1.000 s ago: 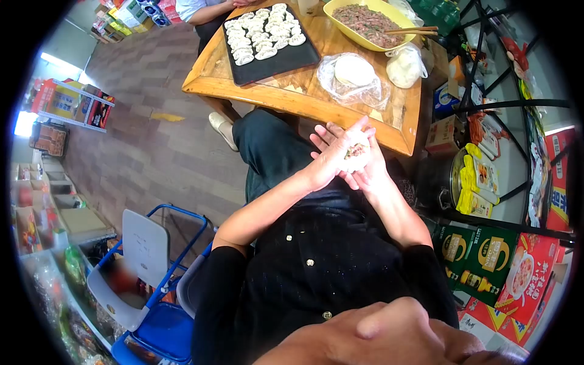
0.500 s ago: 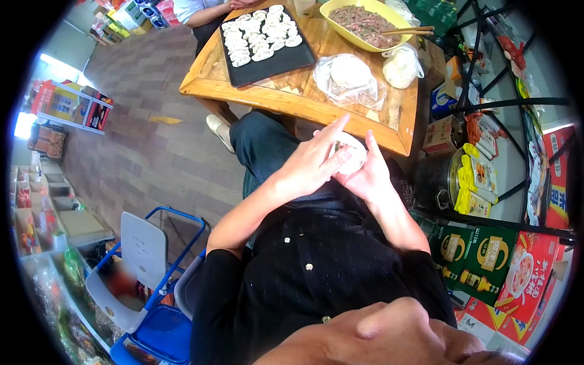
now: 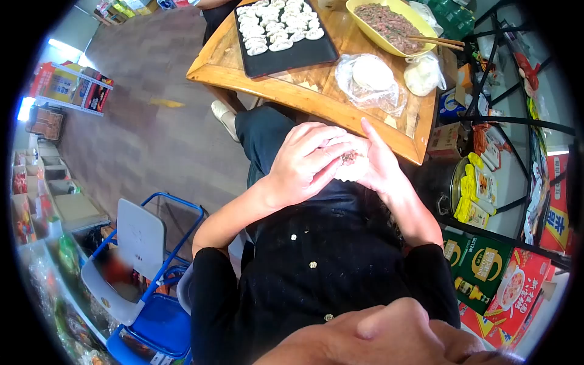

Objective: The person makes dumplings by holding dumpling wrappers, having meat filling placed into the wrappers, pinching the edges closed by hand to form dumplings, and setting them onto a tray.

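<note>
A dumpling [image 3: 348, 164] with its dough wrapper partly open sits between my two hands above my lap, the meat filling showing. My left hand [image 3: 304, 159] curls its fingers over the wrapper's edge. On the other side my right hand [image 3: 383, 167] cups the dumpling, its thumb raised. Beyond them on the wooden table [image 3: 280, 91], a black tray [image 3: 292, 58] bears rows of folded dumplings [image 3: 280, 24]. A yellow bowl [image 3: 365, 30] of meat filling [image 3: 389, 27] has chopsticks [image 3: 438, 41] resting across its rim. White dough [image 3: 372, 74] lies on a clear plastic bag.
Another white bag [image 3: 424, 74] stands at the table's right corner. To the right are a metal pot [image 3: 438, 188], yellow packets [image 3: 474, 191] and a shelf frame with boxes. A blue folding chair [image 3: 161, 325] is at lower left. Part of another person shows behind the table.
My left fingers, stretched out before, have curled over the wrapper, and the filling now shows more plainly. The view has shifted, so the table sits higher and further right.
</note>
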Tool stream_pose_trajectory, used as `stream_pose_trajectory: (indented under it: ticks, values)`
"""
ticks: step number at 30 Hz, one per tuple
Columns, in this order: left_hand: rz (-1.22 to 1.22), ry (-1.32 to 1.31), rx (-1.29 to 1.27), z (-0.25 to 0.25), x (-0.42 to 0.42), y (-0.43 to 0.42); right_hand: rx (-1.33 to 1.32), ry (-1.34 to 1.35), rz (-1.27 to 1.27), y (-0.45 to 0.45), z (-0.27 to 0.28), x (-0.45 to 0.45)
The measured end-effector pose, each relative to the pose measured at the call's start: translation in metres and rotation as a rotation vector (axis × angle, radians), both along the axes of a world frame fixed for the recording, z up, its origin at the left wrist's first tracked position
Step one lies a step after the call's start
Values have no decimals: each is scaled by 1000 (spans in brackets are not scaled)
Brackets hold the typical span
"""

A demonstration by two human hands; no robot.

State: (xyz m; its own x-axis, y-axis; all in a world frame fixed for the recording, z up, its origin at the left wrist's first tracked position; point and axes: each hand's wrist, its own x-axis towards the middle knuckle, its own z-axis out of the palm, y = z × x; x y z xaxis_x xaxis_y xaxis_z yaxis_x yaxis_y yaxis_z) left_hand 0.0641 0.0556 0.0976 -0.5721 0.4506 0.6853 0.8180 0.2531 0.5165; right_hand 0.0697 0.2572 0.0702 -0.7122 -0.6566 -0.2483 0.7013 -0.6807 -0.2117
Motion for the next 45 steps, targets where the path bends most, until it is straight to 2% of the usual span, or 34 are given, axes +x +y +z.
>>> stream_pose_trajectory:
  ticks: [6,11,14,17,19,24,27,31,34,35,37,39,41,43,45]
  values:
    - [7,-23,-153,-12,1,-24,187,-126,3,-28,20,-14]
    - [41,16,-323,-17,-6,-39,130,-142,54,-40,7,-30]
    - [104,60,-252,-16,-11,-54,90,-108,120,-48,8,-42]
    - [159,34,-194,-16,-17,-67,182,-106,114,-58,18,-52]
    - [152,4,-193,-16,-22,-66,99,-60,136,-59,16,-58]
    - [103,-37,-340,-18,-36,-51,106,-120,168,-57,3,-66]
    - [92,4,-422,-14,-41,-51,-48,-115,178,-52,0,-72]
    - [170,13,-250,-13,-46,-57,101,-112,161,-47,13,-83]
    - [130,61,-282,-23,-44,-44,-185,-76,167,-38,7,-94]
    - [162,76,-228,-27,-43,-34,-196,-69,171,-36,8,-96]
    - [211,227,-326,-30,-48,-24,97,-138,126,-37,24,-100]
    - [236,293,-318,-31,-57,-14,63,-105,139,-27,14,-104]
    - [222,290,-308,-28,-67,-10,-81,-78,197,-17,2,-109]
    - [193,342,-318,-17,-80,-5,-81,-98,171,-10,16,-115]
    - [63,163,-346,1,-86,-2,22,-112,157,-4,25,-123]
